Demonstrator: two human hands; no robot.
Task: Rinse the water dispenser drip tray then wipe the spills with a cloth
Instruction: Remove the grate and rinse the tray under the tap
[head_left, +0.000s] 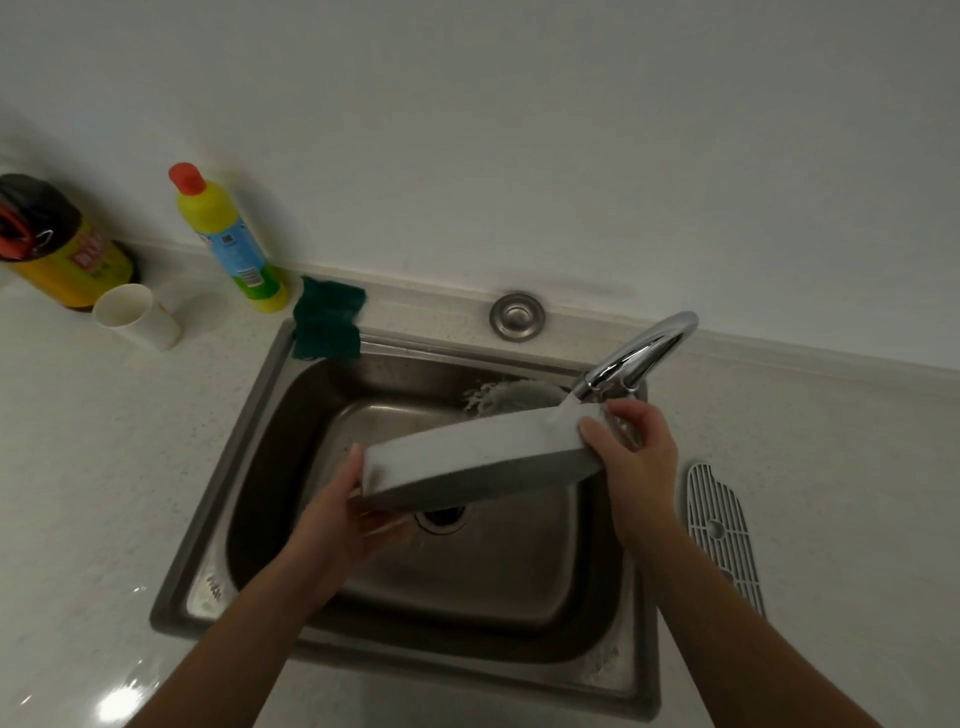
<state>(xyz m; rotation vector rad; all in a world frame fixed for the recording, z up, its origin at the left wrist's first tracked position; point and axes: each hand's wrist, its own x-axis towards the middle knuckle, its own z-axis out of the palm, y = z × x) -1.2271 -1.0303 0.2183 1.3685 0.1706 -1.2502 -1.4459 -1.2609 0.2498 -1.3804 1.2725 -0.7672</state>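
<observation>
I hold the grey drip tray (478, 457) tilted over the steel sink (249, 447), its right end higher. My left hand (337, 514) grips its lower left end and my right hand (631, 457) grips its upper right end. Water runs from the chrome tap (639, 358) onto the tray's right end and splashes off behind it. The tray's slotted grille (722, 530) lies flat on the counter to the right of the sink. A dark green cloth (327, 325) is draped over the sink's back left corner.
On the counter at the back left stand a yellow bottle with a red cap (228, 239), a dark-lidded yellow jar (57, 244) and a white paper cup (137, 317). A round steel cap (517, 316) sits behind the sink. A white wall rises behind.
</observation>
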